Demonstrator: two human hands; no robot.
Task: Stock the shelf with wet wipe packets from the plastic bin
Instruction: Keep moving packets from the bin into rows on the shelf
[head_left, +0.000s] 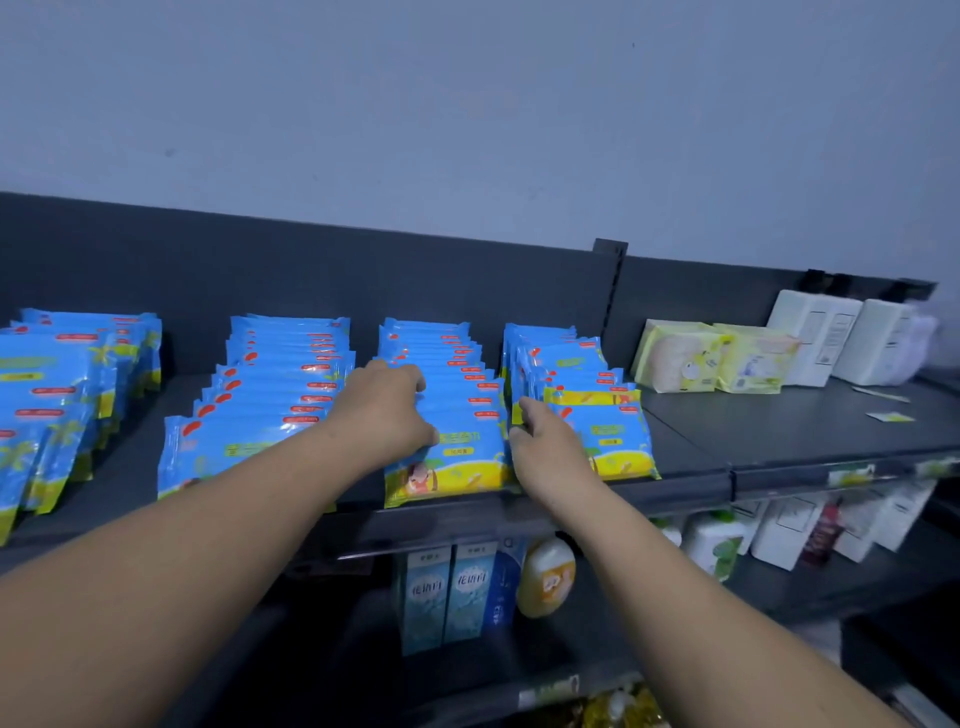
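Blue film packets stand in rows front to back along the shelf (779, 431). Left of the fingers are two filled rows, the outermost row (62, 395) and the second row (260, 405), neither touched.

The left hand (387, 410) lies on the left flank of the middle row (457, 384). Its fingers (410, 382) curl over the packets' top edges and the thumb bears on the front packet (452, 467), so it grips that row. The right hand (545, 452) sits at the row's right flank, in the gap before the fourth row (587, 415). Its fingers (524, 415) are bent; whether they pinch a packet cannot be told.

The middle row thus lies between the two sets of fingers. Its long axis runs away from them toward the back panel (311, 280), and each packet's length runs across. The left hand is judged the nearer, being in plain contact.

Right of the fingers are green packs (680, 358), white boxes (815, 332) and bare dark deck. The plastic bin is not in view. A grey wall (467, 104) stands behind.
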